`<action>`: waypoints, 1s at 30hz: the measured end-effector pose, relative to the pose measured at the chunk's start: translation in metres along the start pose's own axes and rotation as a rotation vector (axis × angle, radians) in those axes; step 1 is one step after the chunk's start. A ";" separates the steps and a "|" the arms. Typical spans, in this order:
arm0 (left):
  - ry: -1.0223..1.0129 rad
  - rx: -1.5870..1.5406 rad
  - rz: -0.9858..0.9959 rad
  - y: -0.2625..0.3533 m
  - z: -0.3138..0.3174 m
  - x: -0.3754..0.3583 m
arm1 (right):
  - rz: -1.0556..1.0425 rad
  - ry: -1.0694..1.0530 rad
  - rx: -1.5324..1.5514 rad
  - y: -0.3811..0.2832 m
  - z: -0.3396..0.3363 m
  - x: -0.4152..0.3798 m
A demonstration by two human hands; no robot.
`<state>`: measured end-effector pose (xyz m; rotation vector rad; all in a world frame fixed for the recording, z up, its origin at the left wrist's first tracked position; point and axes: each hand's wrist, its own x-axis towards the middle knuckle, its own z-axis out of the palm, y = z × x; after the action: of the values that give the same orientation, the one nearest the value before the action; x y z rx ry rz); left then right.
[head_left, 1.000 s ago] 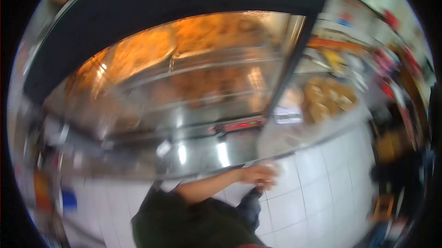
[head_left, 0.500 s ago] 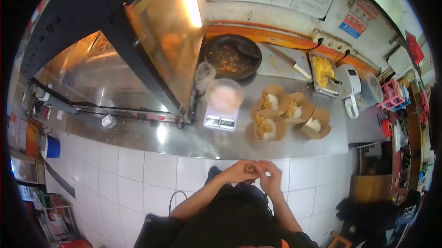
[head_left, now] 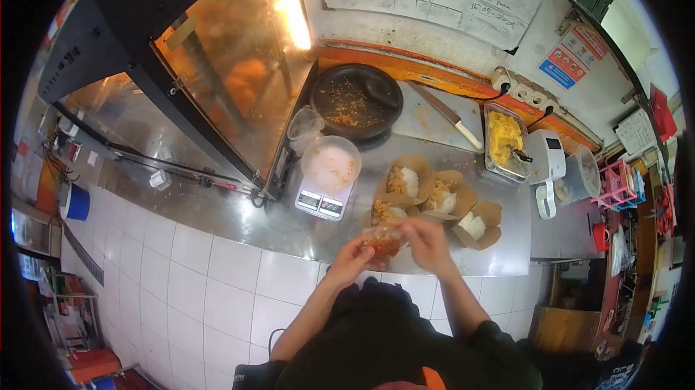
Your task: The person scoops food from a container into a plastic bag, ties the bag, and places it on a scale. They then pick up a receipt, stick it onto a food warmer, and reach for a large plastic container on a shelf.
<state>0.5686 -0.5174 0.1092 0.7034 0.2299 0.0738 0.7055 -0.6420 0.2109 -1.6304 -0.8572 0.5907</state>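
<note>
Between my two hands is a small clear plastic bag (head_left: pixel 385 240) with reddish-orange contents. My left hand (head_left: pixel 352 260) grips its left side, and my right hand (head_left: pixel 427 242) pinches its upper right edge. Just beyond the hands stand several open brown cardboard boxes (head_left: pixel 467 210) holding white rice, some with golden-brown crumbly pieces. The nearest box is partly hidden behind the bag and fingers. To the left, a round tub (head_left: pixel 331 166) with whitish contents rests on a digital scale (head_left: pixel 323 204).
A heated glass cabinet (head_left: pixel 217 64) fills the left. Along the wall are a dark stone mortar (head_left: pixel 357 100), a knife (head_left: pixel 452 116) on a board, a yellow-filled tray (head_left: pixel 507 140) and a white device (head_left: pixel 546 155). The steel counter's edge (head_left: pixel 289 245) lies near me.
Both hands have moved forward from the floor area to over the counter's edge. The bag now shows between them. The whole view has shifted slightly.
</note>
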 end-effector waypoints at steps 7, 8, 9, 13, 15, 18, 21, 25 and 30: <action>0.185 0.561 0.176 0.014 0.016 0.040 | -0.061 0.236 -0.073 0.021 -0.063 0.060; 0.218 0.754 0.288 0.017 0.024 0.044 | -0.133 0.216 -0.295 0.032 -0.067 0.066; 0.224 0.758 0.290 0.017 0.030 0.048 | -0.205 0.195 -0.516 0.041 -0.071 0.071; 0.176 1.576 0.511 0.004 0.043 0.074 | -0.094 -0.019 -0.661 0.068 -0.096 0.068; 0.145 1.905 0.553 -0.010 0.045 0.079 | -0.005 0.054 -0.378 0.072 -0.106 0.065; 0.127 1.936 0.453 -0.017 0.045 0.080 | -0.135 0.070 -0.423 0.054 -0.116 0.065; 0.039 1.933 0.412 -0.022 0.036 0.084 | -0.234 0.002 -0.284 0.070 -0.109 0.066; -0.065 1.829 0.392 -0.019 0.034 0.074 | -0.296 -0.195 -0.287 0.062 -0.086 0.051; -0.015 1.191 0.247 0.055 0.046 0.024 | -0.543 -0.409 -0.446 0.063 -0.064 0.038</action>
<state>0.6029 -0.5014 0.1743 1.9179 0.1551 0.1706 0.7915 -0.6566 0.1665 -1.5791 -1.7643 0.3601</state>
